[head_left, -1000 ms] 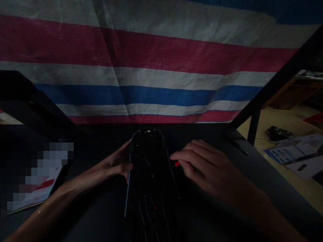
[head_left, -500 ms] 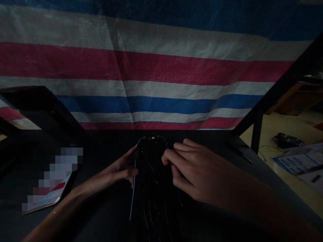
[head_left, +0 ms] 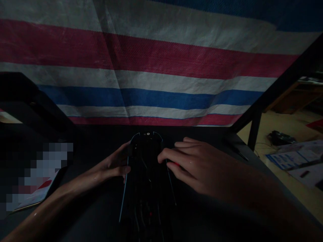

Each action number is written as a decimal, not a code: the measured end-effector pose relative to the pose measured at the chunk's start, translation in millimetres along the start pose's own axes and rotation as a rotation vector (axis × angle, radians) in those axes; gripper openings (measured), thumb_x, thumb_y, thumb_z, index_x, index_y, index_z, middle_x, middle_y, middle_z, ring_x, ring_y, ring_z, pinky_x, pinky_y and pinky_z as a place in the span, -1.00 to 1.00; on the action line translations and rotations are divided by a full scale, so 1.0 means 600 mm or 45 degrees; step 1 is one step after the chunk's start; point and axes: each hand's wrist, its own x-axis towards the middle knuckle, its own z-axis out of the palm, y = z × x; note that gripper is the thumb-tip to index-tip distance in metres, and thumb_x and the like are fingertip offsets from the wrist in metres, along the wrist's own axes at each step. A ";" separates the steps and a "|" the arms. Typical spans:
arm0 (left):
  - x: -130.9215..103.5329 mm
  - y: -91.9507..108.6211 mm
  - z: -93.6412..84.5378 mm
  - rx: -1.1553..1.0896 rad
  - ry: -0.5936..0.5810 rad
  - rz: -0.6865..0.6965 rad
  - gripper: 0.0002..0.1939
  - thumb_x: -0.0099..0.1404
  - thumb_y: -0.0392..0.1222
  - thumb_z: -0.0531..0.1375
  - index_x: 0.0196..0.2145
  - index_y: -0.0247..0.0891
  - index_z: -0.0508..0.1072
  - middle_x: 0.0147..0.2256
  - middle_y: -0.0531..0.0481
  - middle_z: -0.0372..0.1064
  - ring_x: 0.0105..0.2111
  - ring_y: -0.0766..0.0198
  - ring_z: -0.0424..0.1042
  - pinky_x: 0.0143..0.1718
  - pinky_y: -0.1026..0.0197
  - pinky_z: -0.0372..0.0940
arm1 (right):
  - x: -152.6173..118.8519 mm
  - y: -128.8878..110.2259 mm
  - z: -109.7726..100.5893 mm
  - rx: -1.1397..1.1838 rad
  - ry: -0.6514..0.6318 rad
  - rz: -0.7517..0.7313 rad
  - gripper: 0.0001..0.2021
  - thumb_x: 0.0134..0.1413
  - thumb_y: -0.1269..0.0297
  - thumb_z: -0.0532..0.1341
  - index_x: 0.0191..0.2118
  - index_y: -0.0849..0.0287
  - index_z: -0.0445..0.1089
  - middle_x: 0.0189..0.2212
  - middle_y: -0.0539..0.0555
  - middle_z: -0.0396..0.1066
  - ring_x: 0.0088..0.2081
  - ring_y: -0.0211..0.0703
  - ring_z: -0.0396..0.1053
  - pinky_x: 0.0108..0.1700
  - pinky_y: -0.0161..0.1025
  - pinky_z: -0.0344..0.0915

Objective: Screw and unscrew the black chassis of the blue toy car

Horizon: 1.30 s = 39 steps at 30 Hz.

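Observation:
A long black device [head_left: 143, 168] with thin light-blue edges, wires and a small red spot lies on the dark table. My left hand [head_left: 121, 166] grips its left edge near the far end, thumb on top and the other fingers at the side. At the right edge my right hand [head_left: 184, 163] is bent with its fingers curled. A bit of red shows between its thumb and index finger, part of something mostly hidden by the fingers. The scene is very dark, so the device's details are hard to make out.
A phone or tablet [head_left: 40, 188], partly pixelated, lies at the left. Behind the table [head_left: 85, 215] hangs a striped sheet [head_left: 151, 60]. A dark frame stands at each side. A thin tool [head_left: 239, 153] rests at the right edge. Papers [head_left: 297, 161] lie beyond it.
The view has shifted slightly, so the device and both hands appear a little further left. My right hand's thumb and index finger look slightly more extended, with the red bit still between them.

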 end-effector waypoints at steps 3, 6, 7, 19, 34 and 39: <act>0.000 -0.003 -0.003 0.024 0.007 -0.021 -0.13 0.46 -0.04 0.36 0.56 0.18 0.04 0.49 -0.07 0.16 0.42 -0.30 0.18 0.24 -0.10 0.36 | 0.006 -0.006 0.007 -0.089 -0.011 0.053 -0.83 0.58 0.35 0.06 0.00 0.14 0.41 -0.27 0.02 0.56 -0.29 -0.12 0.45 -0.16 -0.12 0.20; 0.002 -0.002 -0.002 0.025 0.007 -0.021 -0.09 0.43 -0.03 0.38 0.56 0.18 0.03 0.48 -0.10 0.17 0.38 -0.30 0.23 0.19 -0.11 0.39 | 0.008 -0.011 0.007 -0.097 0.032 0.165 -0.83 0.55 0.33 0.06 -0.09 0.14 0.39 -0.34 0.03 0.53 -0.33 -0.10 0.43 -0.17 -0.10 0.20; 0.003 -0.001 0.000 0.026 0.011 -0.016 -0.08 0.42 -0.01 0.38 0.56 0.17 0.03 0.47 -0.11 0.18 0.35 -0.30 0.27 0.14 -0.10 0.42 | 0.006 -0.012 0.006 -0.070 0.051 0.175 -0.88 0.50 0.36 0.10 -0.09 0.13 0.39 -0.33 0.02 0.53 -0.30 -0.10 0.44 -0.15 -0.10 0.21; -0.004 0.011 0.011 0.116 0.079 -0.078 0.04 0.37 0.08 0.41 0.59 0.14 -0.08 0.55 -0.07 0.03 0.52 -0.29 -0.05 0.45 -0.25 0.06 | 0.004 -0.005 0.011 -0.018 0.056 0.121 -0.86 0.47 0.40 0.13 0.02 0.16 0.39 -0.22 0.03 0.56 -0.25 -0.11 0.45 -0.11 -0.11 0.21; -0.001 0.010 0.010 0.127 0.088 -0.109 0.12 0.35 0.11 0.42 0.61 0.07 -0.17 0.59 -0.09 -0.11 0.51 -0.33 -0.02 0.50 -0.33 -0.07 | -0.003 -0.006 -0.008 0.048 -0.060 0.078 -0.86 0.41 0.46 0.14 -0.02 0.13 0.36 -0.27 -0.02 0.49 -0.24 -0.15 0.43 -0.10 -0.17 0.18; -0.003 0.008 0.006 0.160 0.077 -0.108 0.11 0.36 0.10 0.41 0.61 0.10 -0.18 0.59 -0.06 -0.06 0.54 -0.27 -0.10 0.47 -0.24 0.08 | -0.001 -0.005 -0.001 -0.085 -0.036 0.117 -0.82 0.56 0.33 0.04 -0.07 0.14 0.39 -0.37 -0.01 0.44 -0.37 -0.13 0.36 -0.25 -0.14 0.11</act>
